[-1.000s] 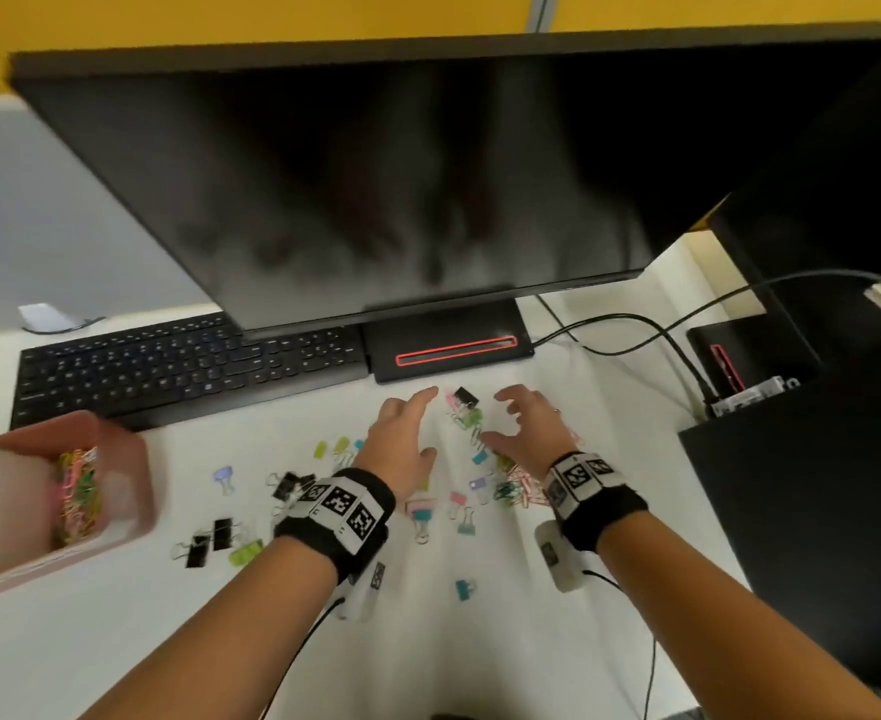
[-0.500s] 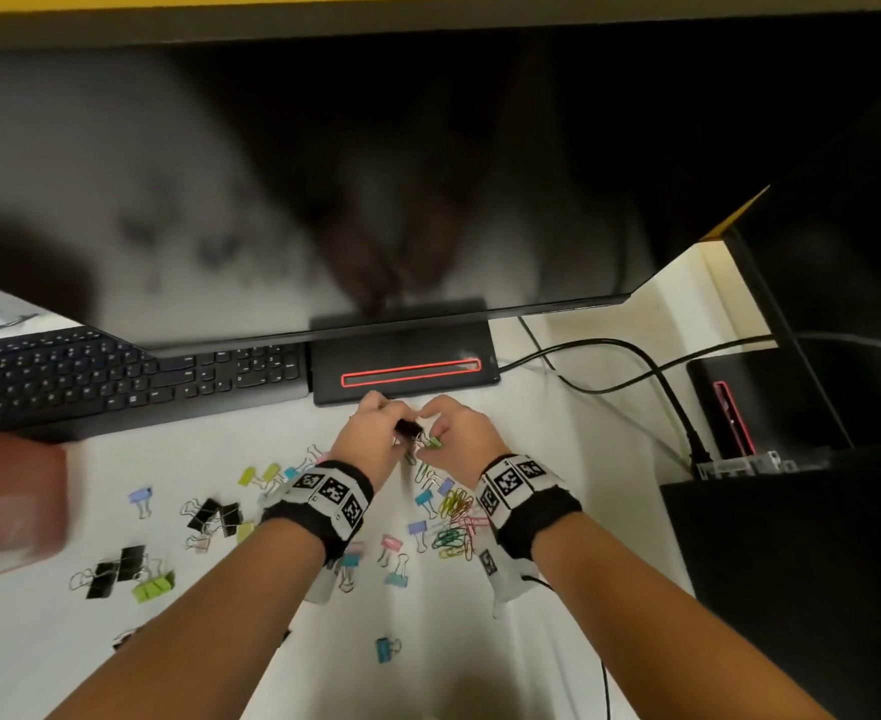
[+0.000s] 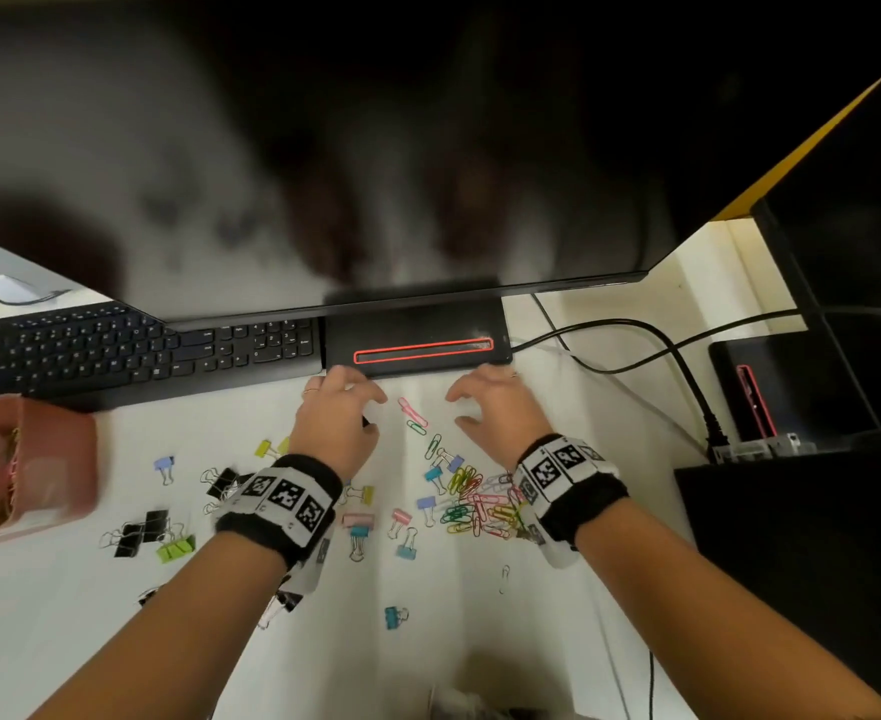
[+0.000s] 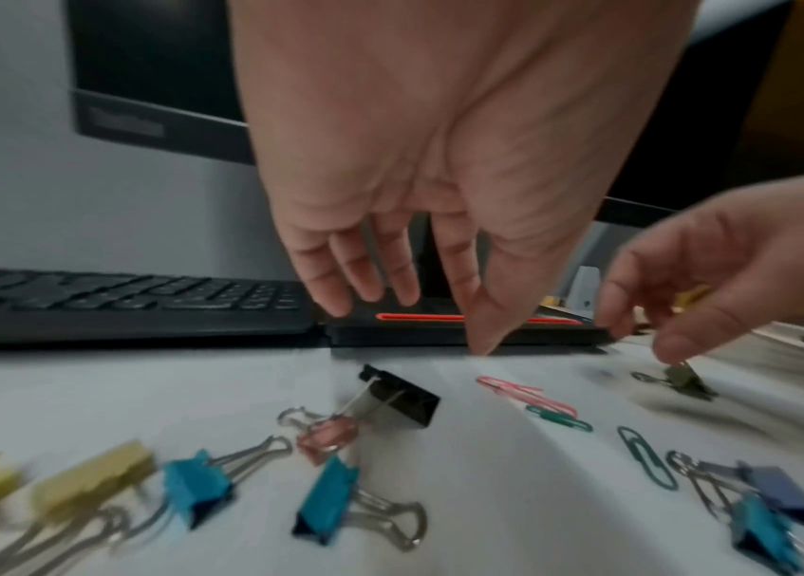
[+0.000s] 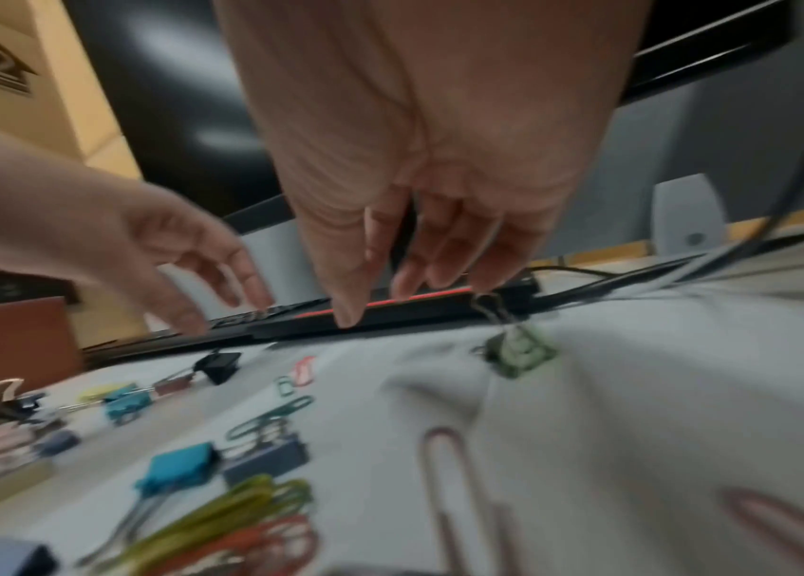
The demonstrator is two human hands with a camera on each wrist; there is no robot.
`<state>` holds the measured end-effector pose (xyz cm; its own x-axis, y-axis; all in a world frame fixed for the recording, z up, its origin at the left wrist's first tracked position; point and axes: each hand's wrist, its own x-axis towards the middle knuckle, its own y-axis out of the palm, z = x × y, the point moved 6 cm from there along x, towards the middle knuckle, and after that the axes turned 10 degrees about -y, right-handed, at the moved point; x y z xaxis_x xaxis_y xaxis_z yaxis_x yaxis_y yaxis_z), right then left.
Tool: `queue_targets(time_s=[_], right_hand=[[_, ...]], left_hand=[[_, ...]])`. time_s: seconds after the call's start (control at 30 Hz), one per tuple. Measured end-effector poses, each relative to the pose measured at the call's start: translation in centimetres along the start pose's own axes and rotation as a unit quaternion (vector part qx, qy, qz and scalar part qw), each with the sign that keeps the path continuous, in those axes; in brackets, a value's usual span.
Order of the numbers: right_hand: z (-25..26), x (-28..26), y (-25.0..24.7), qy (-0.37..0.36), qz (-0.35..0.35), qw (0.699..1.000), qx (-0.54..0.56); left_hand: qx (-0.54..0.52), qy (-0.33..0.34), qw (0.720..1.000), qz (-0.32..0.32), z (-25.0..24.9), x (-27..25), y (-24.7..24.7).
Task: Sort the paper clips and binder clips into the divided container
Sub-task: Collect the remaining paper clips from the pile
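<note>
Both hands hover low over the far end of the scatter on the counter, likely to sweep stray clips in from beside the monitor base. The left hand is spread, fingers relaxed, holding nothing, above a black clip; the right hand pinches the wire handle of a green clip. The container sits well left, paper clips already in one compartment.

A black binder clip lies at 9 o'clock of a pink paper clip. Two teal binder clips sit at 6 o'clock. The blurred binder clip looks green. The container is reddish-pink.
</note>
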<state>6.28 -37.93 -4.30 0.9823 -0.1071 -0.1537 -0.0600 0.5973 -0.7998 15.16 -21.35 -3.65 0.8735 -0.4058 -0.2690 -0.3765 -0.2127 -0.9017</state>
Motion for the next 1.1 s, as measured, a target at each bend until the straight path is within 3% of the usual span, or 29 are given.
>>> queue_targets(time_s=[0.1, 0.2, 0.4, 0.53, 0.67, 0.8, 0.97, 1.1], right_hand=[[2.0, 0.7, 2.8, -0.048, 0.115, 0.992, 0.012], [2.4, 1.1, 4.1, -0.062, 0.159, 0.985, -0.035], [1.1, 1.1, 3.8, -0.035, 0.173, 0.984, -0.03], [0.2, 0.5, 3.5, -0.025, 0.175, 0.984, -0.037], [-0.7, 0.1, 2.3, 0.008, 0.151, 0.988, 0.033], [-0.4, -1.8, 1.5, 0.004, 0.152, 0.985, 0.086], [-0.2, -4.7, 3.0, -0.036, 0.246, 0.968, 0.021], [-2.3, -5.1, 1.7, 0.015, 0.202, 0.979, 0.014]], left_hand=[[0.02, 0.083, 0.995, 0.044, -2.5, 0.0, 1.4], [0.084, 0.102, 0.987, 0.088, -3.6, 0.5, 3.5], [0.071, 0.074, 0.986, 0.128, -3.1, 1.8, 5.1], [0.141, 0.075, 0.979, 0.129, -2.8, 2.1, 5.4], [0.178, 0.08, 0.972, 0.13, -3.5, 1.8, 5.4], [0.19, 0.034, 0.964, 0.181, -3.1, 2.0, 5.8], [0.145, 0.035, 0.975, 0.165, -2.8, 1.3, 5.7], [0.047, 0.039, 0.988, 0.139, -2.6, -0.3, 4.5]])
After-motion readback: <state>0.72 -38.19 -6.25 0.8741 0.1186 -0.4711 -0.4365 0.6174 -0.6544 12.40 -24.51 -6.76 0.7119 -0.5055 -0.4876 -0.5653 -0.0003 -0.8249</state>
